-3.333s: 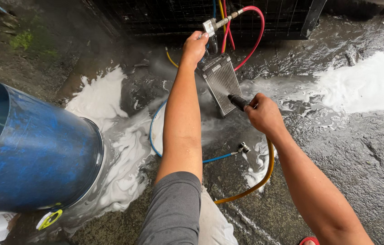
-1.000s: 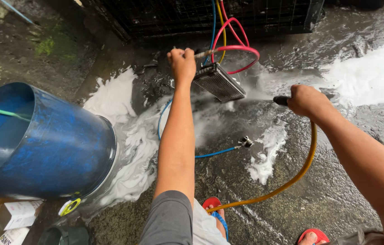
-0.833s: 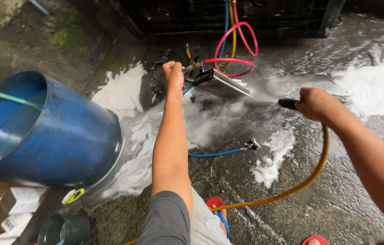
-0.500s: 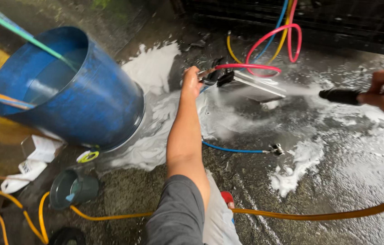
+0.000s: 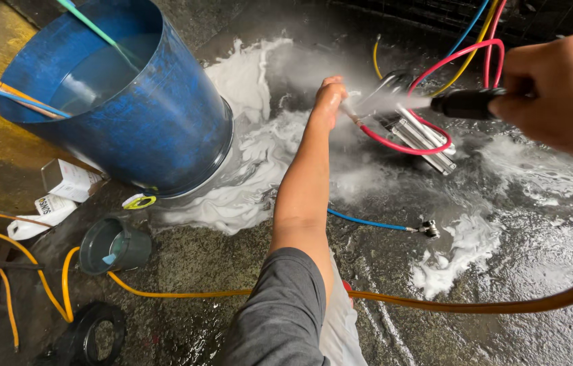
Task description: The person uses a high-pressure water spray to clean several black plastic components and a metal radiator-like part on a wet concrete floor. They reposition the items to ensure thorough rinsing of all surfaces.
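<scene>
Wet concrete floor (image 5: 523, 318) spreads underfoot, dark and slick, with patches of white foam (image 5: 252, 183) across it. Nearest, an orange hose (image 5: 185, 294) snakes over the ground past a small grey cup (image 5: 114, 245) and a black ring (image 5: 93, 333). Left of the arm stands a big blue barrel (image 5: 131, 102), half full of water.

Farther out, the left hand (image 5: 329, 102) is closed around one end of a finned metal coil block (image 5: 422, 139), holding it tilted just above the floor among red, blue and yellow tubes (image 5: 466, 57). Its long axis runs from the hand down and away to the right. The right hand (image 5: 561, 91) has its fingers wrapped around a black spray nozzle (image 5: 466, 104), which points left at the block, spray and mist between them.

Judging by this, the jet passes close to the left hand and could hit it; the foam makes the grip slippery, so the block could drop, and the loose hose invites a trip.
</scene>
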